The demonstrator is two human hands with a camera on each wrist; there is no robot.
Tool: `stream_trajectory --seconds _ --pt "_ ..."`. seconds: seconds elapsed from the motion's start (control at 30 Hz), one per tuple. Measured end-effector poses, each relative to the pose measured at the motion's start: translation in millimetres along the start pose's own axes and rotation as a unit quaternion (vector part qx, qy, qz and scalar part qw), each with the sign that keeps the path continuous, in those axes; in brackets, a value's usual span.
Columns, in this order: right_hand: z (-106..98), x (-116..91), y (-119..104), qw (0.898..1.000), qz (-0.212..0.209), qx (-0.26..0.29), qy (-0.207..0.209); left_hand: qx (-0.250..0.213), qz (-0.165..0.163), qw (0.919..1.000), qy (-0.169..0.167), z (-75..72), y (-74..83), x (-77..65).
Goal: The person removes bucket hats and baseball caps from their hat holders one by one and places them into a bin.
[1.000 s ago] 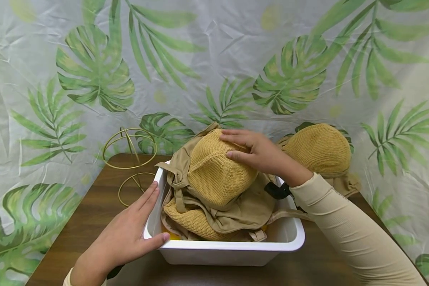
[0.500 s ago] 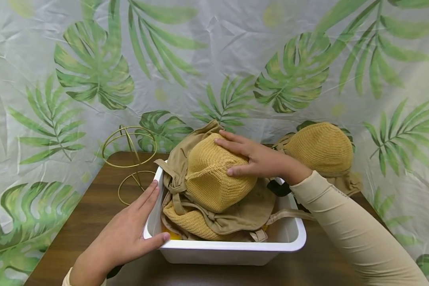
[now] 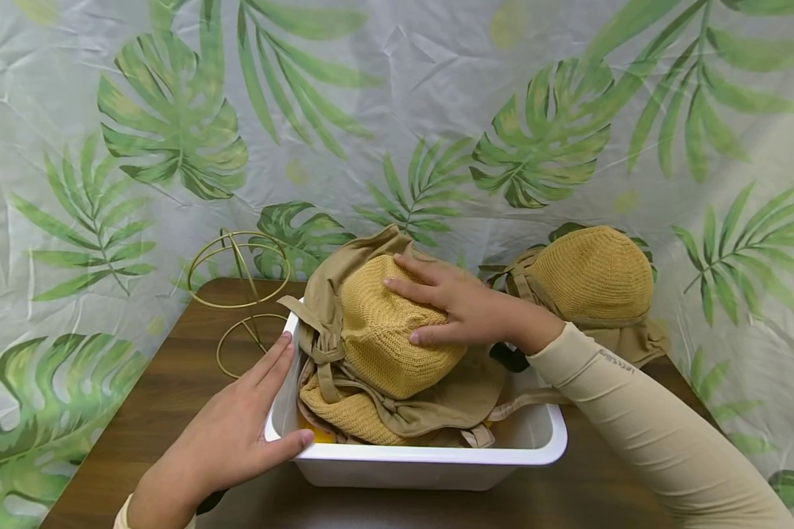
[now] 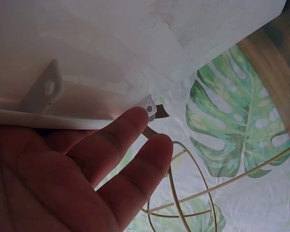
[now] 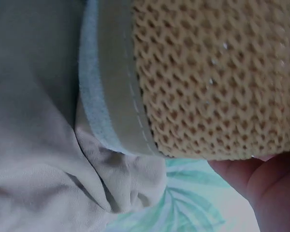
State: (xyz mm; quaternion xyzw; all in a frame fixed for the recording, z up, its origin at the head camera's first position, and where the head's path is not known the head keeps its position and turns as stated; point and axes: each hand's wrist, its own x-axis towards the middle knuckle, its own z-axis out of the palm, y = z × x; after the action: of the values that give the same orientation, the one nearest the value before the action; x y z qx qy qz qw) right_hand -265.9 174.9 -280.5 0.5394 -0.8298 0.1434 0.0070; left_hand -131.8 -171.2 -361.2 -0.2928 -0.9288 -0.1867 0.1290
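Observation:
A sun hat with a yellow knitted crown [image 3: 397, 360] and a beige cloth brim [image 3: 466, 393] lies on top of another knitted hat [image 3: 351, 411] in a white plastic tub [image 3: 430, 457]. My right hand [image 3: 466, 305] lies over the upper hat's crown with its fingers spread. Close up in the right wrist view are that hat's knit [image 5: 217, 77] and a bit of my hand at the lower right. My left hand [image 3: 228, 426] rests against the tub's left side, thumb on the front rim. Its fingers appear below the rim in the left wrist view.
At the back right of the brown wooden table [image 3: 139, 411] sits another yellow knitted hat [image 3: 592, 275]. A gold wire stand [image 3: 241, 294] is at the back left. Behind everything hangs a leaf-printed cloth [image 3: 397, 110]. A cloth strap [image 3: 529, 400] crosses the tub's right rim.
My right hand has moved a little left and down. The upper hat's crown has shifted down and slightly left under it. My left hand has stayed at the tub.

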Motion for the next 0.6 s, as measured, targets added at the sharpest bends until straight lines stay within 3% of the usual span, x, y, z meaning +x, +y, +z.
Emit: stream_trajectory --seconds 0.17,0.4,0.6 --pt "6.5 1.0 -1.2 1.0 -0.009 -0.004 -0.009 -0.001 0.001 1.0 0.002 -0.3 0.1 -0.6" --pt "11.1 0.4 -7.3 0.998 0.035 0.008 -0.056 0.001 0.003 1.0 0.005 -0.6 0.5 -0.6" --pt "16.8 1.0 -11.9 0.996 0.036 0.007 -0.079 0.0 0.001 1.0 0.001 -1.8 1.5 0.0"
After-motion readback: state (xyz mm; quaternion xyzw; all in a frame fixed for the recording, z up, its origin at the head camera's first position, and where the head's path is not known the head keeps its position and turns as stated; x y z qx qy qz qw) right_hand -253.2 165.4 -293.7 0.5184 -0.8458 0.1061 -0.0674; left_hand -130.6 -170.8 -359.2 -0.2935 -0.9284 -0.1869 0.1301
